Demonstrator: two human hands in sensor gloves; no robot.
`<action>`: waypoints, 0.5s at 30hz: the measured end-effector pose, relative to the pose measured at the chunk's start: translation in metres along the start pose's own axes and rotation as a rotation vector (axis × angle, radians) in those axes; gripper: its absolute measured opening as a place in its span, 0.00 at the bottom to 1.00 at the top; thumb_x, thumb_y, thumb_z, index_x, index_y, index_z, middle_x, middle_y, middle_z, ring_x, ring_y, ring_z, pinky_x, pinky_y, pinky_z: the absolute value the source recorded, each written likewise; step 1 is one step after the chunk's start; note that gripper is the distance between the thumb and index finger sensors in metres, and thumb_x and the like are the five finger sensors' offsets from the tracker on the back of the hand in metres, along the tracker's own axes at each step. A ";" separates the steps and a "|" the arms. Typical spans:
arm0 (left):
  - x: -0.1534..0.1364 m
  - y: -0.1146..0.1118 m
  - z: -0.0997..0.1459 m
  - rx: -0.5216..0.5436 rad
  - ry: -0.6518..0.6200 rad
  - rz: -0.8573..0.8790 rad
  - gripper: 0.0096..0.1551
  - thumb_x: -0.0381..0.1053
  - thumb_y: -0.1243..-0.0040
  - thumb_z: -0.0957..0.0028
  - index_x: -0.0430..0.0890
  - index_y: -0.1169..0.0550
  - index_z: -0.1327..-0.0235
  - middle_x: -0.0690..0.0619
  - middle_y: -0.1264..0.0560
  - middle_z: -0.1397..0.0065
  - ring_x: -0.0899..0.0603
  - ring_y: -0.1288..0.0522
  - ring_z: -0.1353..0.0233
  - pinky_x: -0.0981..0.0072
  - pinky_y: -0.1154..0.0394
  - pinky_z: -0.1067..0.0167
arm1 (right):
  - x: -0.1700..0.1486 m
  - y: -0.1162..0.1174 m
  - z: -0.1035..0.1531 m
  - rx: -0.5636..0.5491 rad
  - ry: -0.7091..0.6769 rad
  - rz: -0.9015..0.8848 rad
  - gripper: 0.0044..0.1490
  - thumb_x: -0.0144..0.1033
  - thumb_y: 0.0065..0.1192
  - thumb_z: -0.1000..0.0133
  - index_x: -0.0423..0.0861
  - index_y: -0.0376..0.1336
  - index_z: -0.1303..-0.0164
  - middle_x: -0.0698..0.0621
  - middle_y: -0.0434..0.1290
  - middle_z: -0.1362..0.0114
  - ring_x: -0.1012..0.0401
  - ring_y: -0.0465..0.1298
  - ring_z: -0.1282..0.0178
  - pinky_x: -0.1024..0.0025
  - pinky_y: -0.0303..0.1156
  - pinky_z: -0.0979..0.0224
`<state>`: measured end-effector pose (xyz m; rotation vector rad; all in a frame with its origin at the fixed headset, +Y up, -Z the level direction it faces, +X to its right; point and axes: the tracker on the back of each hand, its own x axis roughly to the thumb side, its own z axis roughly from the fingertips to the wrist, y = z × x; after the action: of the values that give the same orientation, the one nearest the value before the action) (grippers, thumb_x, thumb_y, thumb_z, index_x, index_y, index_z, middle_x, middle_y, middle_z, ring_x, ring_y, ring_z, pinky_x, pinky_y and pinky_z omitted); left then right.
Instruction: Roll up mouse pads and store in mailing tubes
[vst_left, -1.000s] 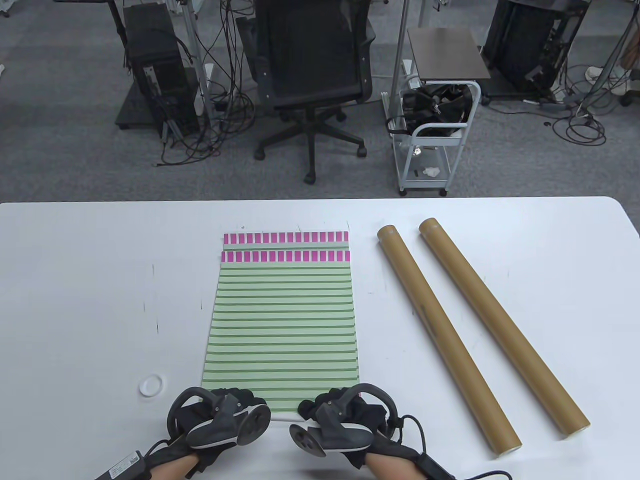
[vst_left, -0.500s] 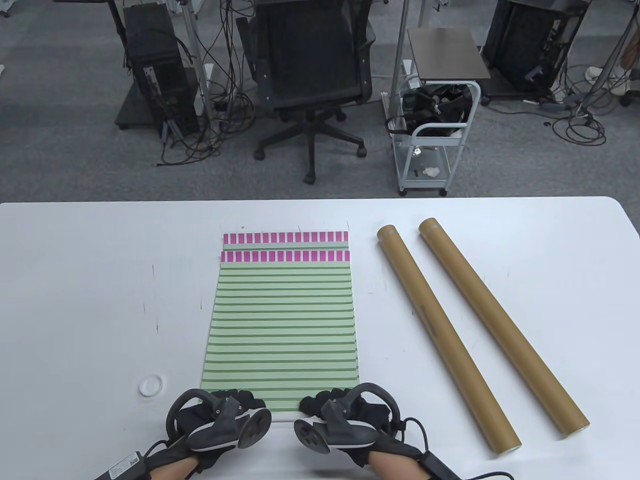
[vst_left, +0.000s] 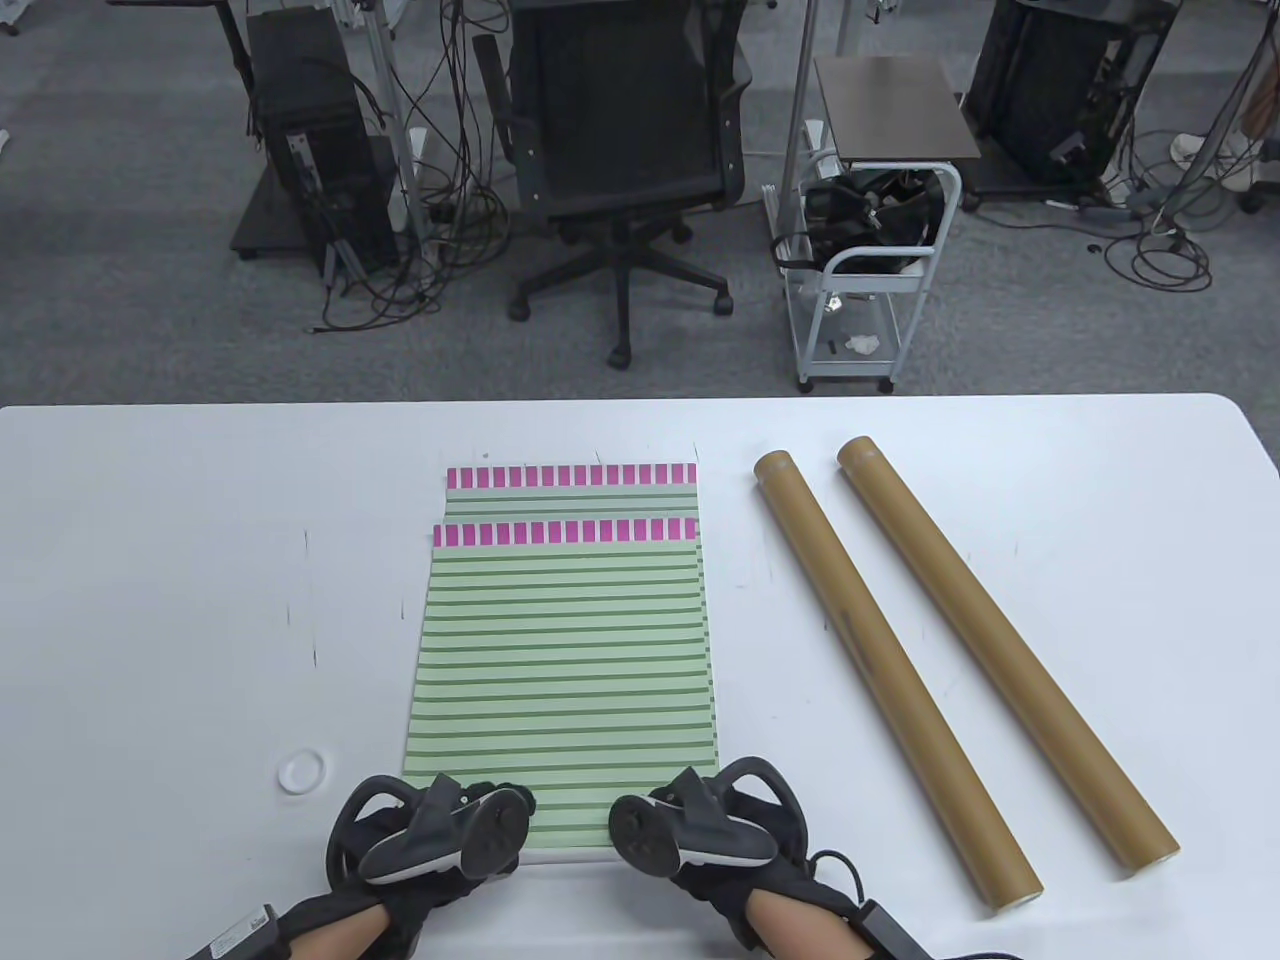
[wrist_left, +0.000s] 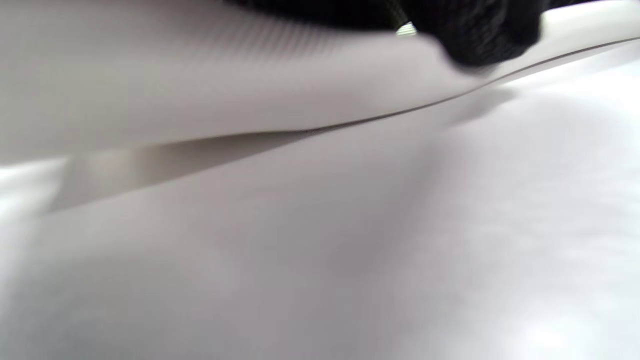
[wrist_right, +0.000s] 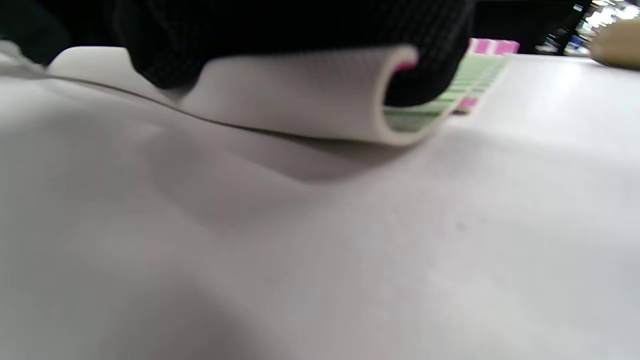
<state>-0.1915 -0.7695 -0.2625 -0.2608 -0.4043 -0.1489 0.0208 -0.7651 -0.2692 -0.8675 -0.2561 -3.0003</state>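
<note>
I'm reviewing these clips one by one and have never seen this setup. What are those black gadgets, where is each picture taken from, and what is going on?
No robot here: these are a person's two hands in black sensor gloves, each with a tracker strapped to its back. The large picture looks down at a white table; the other two come from cameras on the wrists, very close to the surface.

On the table lie two green-striped mouse pads, stacked: the top mouse pad and the lower mouse pad, its pink end strip showing beyond. To the right lie two brown mailing tubes, and to the left a small white ring.

The left hand and right hand grip the top pad's near edge. The right wrist view shows that edge curled over, fingers wrapped round it: the rolling has just begun.
</note>
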 end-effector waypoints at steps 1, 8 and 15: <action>0.000 -0.001 -0.002 -0.017 0.027 0.019 0.39 0.61 0.44 0.60 0.58 0.40 0.32 0.56 0.29 0.34 0.59 0.17 0.56 0.80 0.18 0.59 | -0.002 0.000 -0.002 0.002 0.038 0.015 0.29 0.42 0.62 0.54 0.53 0.64 0.40 0.50 0.77 0.50 0.63 0.80 0.62 0.72 0.79 0.55; 0.012 -0.001 -0.004 0.023 0.037 -0.180 0.35 0.60 0.49 0.59 0.63 0.42 0.35 0.57 0.39 0.29 0.55 0.27 0.39 0.68 0.25 0.37 | 0.013 0.004 -0.003 0.061 -0.060 0.114 0.28 0.32 0.56 0.47 0.61 0.57 0.37 0.45 0.65 0.36 0.57 0.73 0.48 0.61 0.73 0.39; 0.024 -0.001 0.004 0.032 -0.056 -0.205 0.23 0.55 0.46 0.55 0.61 0.31 0.45 0.62 0.27 0.41 0.58 0.19 0.54 0.78 0.18 0.55 | 0.028 -0.001 0.002 -0.003 -0.127 0.250 0.27 0.32 0.62 0.48 0.56 0.62 0.37 0.48 0.73 0.41 0.58 0.79 0.52 0.66 0.79 0.45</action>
<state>-0.1710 -0.7712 -0.2493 -0.1918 -0.4890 -0.3363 -0.0015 -0.7628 -0.2527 -1.0096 -0.1324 -2.7219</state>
